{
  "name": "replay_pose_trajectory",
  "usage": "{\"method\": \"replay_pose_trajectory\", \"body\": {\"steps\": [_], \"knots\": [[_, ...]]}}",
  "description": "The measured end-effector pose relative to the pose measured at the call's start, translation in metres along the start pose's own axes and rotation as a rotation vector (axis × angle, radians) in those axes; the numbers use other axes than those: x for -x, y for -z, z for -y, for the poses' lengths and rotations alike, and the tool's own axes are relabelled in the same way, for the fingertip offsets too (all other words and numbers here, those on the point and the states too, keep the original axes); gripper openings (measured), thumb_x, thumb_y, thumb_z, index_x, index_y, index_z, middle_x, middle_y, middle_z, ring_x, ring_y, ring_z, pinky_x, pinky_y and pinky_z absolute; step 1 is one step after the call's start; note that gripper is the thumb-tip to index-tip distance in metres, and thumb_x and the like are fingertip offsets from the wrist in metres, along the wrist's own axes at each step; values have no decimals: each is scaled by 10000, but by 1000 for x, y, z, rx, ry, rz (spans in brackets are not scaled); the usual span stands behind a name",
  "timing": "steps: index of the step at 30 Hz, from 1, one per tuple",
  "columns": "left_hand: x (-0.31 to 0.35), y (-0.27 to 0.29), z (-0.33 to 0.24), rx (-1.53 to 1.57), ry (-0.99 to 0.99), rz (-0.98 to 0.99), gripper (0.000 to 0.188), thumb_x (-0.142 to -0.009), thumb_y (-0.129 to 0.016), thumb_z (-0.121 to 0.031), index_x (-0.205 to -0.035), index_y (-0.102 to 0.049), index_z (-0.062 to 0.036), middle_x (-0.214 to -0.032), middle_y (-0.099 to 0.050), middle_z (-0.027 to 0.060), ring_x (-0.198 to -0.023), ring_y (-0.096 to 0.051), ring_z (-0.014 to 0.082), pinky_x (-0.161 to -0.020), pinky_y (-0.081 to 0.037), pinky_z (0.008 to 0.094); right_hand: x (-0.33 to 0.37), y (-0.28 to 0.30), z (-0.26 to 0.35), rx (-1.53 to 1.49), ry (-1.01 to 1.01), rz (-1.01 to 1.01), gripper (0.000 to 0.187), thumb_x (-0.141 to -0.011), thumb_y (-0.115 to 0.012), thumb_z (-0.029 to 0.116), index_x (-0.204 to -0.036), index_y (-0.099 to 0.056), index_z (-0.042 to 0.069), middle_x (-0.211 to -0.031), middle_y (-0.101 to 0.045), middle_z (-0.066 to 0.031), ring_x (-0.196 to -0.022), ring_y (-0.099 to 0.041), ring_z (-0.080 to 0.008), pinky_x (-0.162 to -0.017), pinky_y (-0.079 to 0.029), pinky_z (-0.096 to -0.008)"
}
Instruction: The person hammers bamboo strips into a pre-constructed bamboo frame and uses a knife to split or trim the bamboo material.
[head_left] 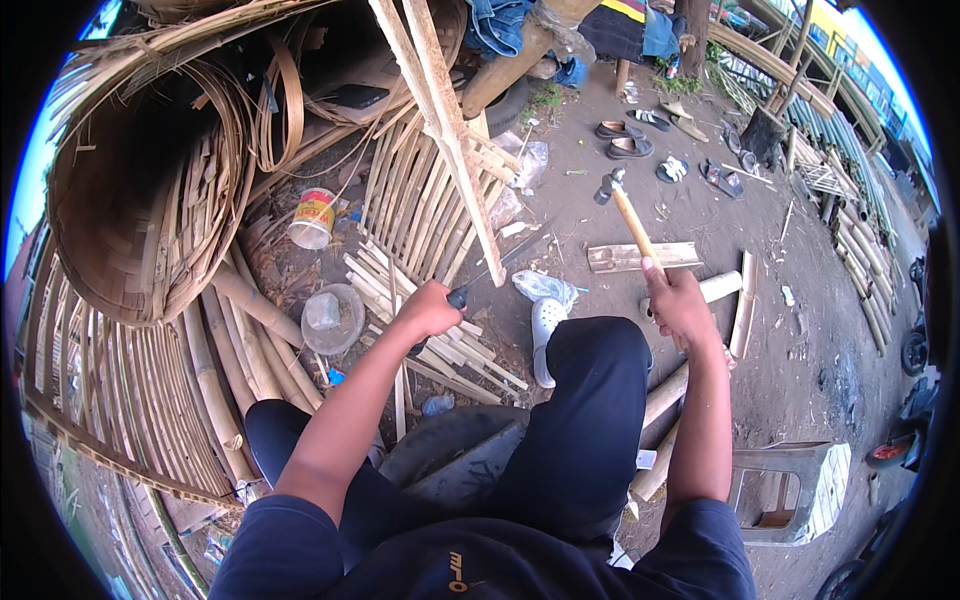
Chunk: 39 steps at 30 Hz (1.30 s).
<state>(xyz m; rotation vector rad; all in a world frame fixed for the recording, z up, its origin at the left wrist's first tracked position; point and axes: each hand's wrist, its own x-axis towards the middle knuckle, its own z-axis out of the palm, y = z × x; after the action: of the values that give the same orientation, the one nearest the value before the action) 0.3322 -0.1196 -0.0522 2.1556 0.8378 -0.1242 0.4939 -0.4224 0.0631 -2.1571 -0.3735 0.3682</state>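
My left hand (428, 310) is closed around the dark handle of a knife (507, 263). Its thin blade points away and to the right, close by the lower end of a long split bamboo piece (450, 130) that slants down from the top. In my right hand (683, 308) is a hammer (633, 222), gripped low on its wooden handle with the head raised forward. Cut bamboo strips (460, 355) lie in a loose pile below and beyond my left hand. A halved bamboo piece (640, 257) rests on the ground beyond my right hand.
Large woven bamboo baskets (110, 230) stand at the left. Near them are a yellow and red bucket (313, 217) and a clear plastic tub (345, 335). Bamboo poles (665, 400) lie beside my right leg. Several shoes (630, 147) sit farther off. A pale frame (790, 493) lies at lower right.
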Motion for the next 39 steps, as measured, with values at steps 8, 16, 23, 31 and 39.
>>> {"method": "replay_pose_trajectory", "body": {"steps": [8, 16, 23, 31, 39], "knots": [[40, 50, 57, -415, 192, -90, 308, -676, -625, -191, -908, -659, 9, -955, -650, 231, -935, -631, 357, -830, -492, 418, -15, -123, 80, -419, 396, 97, 526, -644, -846, 411, -805, -513, 37, -623, -521, 4, -441, -434, -55, -366, -350, -213], [63, 38, 91, -444, 292, -83, 326, -678, -648, -226, -930, -664, -19, -974, -655, 210, -959, -627, 348, -846, -493, 418, -25, -209, 115, -699, 402, 319, 344, -736, -791, 143, -866, -499, 18, -826, -618, -57, -724, -569, -88, -644, -478, -230], [65, 40, 117, -368, 245, -58, 289, -678, -635, -191, -919, -663, -35, -966, -655, 208, -956, -628, 342, -846, -498, 416, -76, -246, 107, -543, 660, 13, 233, -821, -672, 125, -958, -570, -34, -837, -640, -55, -718, -556, -81, -655, -466, -252], [86, 45, 124, -207, 225, -52, 334, -722, -675, -378, -833, -674, -63, -799, -653, 184, -807, -648, 335, -736, -507, 426, -106, -260, 107, -661, 509, -1, 195, -806, -620, 77, -966, -566, -19, -764, -616, -30, -623, -549, -83, -544, -450, -236], [106, 37, 140, -157, 198, -76, 482, -741, -658, -511, -691, -627, -33, -623, -596, 159, -674, -627, 324, -634, -476, 408, -97, -259, 117, -730, 310, 229, 225, -749, -657, 40, -958, -583, 2, -792, -614, -40, -622, -548, -104, -549, -457, -256]]}}
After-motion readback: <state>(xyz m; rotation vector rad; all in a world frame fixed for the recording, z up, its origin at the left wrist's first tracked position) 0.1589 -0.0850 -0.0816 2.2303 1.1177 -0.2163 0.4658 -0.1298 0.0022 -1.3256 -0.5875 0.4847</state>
